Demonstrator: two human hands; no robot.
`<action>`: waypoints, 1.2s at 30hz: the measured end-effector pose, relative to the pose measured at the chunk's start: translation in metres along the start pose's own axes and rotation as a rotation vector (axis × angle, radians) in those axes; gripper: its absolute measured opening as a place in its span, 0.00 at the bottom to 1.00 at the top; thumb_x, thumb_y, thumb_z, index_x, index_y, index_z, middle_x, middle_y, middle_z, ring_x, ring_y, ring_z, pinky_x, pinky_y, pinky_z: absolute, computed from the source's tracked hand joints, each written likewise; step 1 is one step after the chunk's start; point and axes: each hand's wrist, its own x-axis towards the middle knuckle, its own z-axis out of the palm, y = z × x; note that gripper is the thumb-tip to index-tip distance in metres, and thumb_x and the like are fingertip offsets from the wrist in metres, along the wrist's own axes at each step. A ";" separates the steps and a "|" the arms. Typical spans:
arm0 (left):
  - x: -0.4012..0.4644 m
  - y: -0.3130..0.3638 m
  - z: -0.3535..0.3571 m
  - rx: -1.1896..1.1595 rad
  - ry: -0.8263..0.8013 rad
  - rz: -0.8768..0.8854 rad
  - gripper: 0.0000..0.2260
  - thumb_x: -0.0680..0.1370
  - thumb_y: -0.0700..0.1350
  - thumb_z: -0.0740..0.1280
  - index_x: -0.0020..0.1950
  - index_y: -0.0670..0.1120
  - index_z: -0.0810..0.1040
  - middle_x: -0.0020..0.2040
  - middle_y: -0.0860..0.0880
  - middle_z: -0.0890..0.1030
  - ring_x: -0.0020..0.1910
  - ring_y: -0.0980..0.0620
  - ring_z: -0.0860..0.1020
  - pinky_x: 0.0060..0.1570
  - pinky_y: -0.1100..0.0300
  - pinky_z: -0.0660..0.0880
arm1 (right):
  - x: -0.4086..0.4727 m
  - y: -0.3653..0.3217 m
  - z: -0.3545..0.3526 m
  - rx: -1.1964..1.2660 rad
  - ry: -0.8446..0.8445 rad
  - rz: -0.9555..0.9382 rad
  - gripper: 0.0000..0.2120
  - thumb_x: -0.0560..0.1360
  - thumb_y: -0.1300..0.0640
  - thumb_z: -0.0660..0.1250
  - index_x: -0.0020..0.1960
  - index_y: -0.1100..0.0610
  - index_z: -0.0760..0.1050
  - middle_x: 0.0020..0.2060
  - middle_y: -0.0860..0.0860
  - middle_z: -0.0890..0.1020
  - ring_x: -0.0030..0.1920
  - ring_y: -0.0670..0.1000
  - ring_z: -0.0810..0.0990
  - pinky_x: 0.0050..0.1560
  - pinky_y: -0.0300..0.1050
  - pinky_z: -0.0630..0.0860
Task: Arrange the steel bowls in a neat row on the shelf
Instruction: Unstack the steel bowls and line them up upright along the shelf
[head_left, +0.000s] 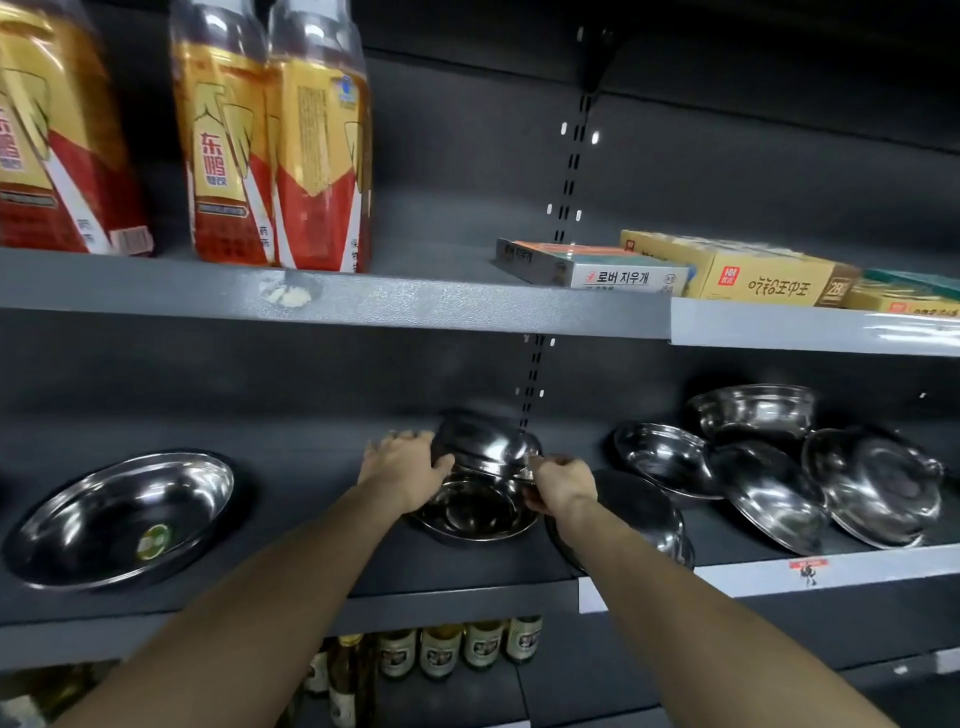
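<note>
From the head view, both hands reach to the middle of the dark shelf (291, 587): the left hand (402, 467) has its grip curled around the left side of an overturned steel bowl (488, 441), and the right hand (563, 480) pinches that bowl's right rim, holding it tilted over an upright bowl (475, 512) beneath. A single wide bowl (122, 517) sits well apart to the left, while a jumble of overlapping bowls (779, 467) lies on the right.
</note>
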 end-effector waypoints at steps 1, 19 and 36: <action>0.003 0.003 0.002 -0.006 0.004 0.003 0.24 0.81 0.61 0.56 0.72 0.49 0.69 0.69 0.46 0.74 0.69 0.45 0.70 0.70 0.47 0.63 | 0.004 0.001 -0.002 -0.009 0.000 0.005 0.12 0.78 0.57 0.69 0.57 0.63 0.78 0.36 0.51 0.81 0.30 0.49 0.81 0.27 0.39 0.78; 0.053 0.030 0.034 -0.329 -0.096 -0.191 0.35 0.80 0.66 0.46 0.81 0.46 0.52 0.77 0.41 0.63 0.75 0.41 0.63 0.72 0.46 0.62 | 0.045 0.009 -0.008 -0.161 -0.087 0.059 0.20 0.72 0.43 0.73 0.52 0.59 0.78 0.25 0.47 0.77 0.22 0.44 0.74 0.24 0.35 0.73; 0.027 0.018 0.029 -0.579 0.039 -0.200 0.32 0.79 0.66 0.54 0.77 0.49 0.60 0.69 0.44 0.74 0.68 0.42 0.73 0.67 0.48 0.69 | 0.013 0.015 0.005 -0.214 -0.028 -0.148 0.28 0.65 0.41 0.78 0.61 0.52 0.79 0.43 0.42 0.83 0.49 0.49 0.84 0.58 0.45 0.79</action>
